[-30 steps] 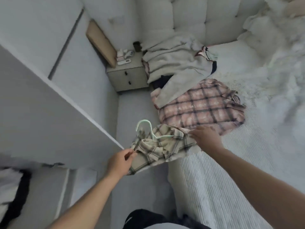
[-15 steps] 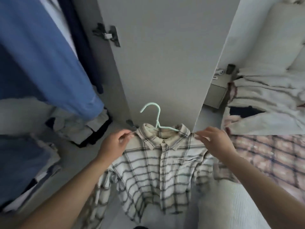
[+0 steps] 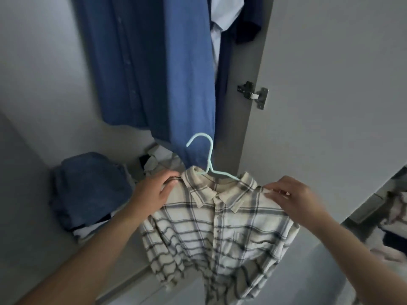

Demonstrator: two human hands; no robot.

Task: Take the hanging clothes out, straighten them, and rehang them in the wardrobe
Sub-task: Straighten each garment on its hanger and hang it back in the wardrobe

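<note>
A cream plaid shirt (image 3: 215, 225) hangs on a mint-green hanger (image 3: 209, 164), held up in front of the open wardrobe — the left hand (image 3: 154, 192) pinches its left shoulder, the right hand (image 3: 290, 197) pinches the right. Behind hangs a blue shirt (image 3: 154, 69); folded jeans (image 3: 90, 186) lie below.

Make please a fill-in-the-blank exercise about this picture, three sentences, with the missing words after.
1. The plaid shirt hangs on a pale green ____.
2. The left hand and the right hand each hold one ____ of the shirt.
3. The long garment hanging in the wardrobe above the hook is ____ in colour.

Missing words: hanger; shoulder; blue
</note>
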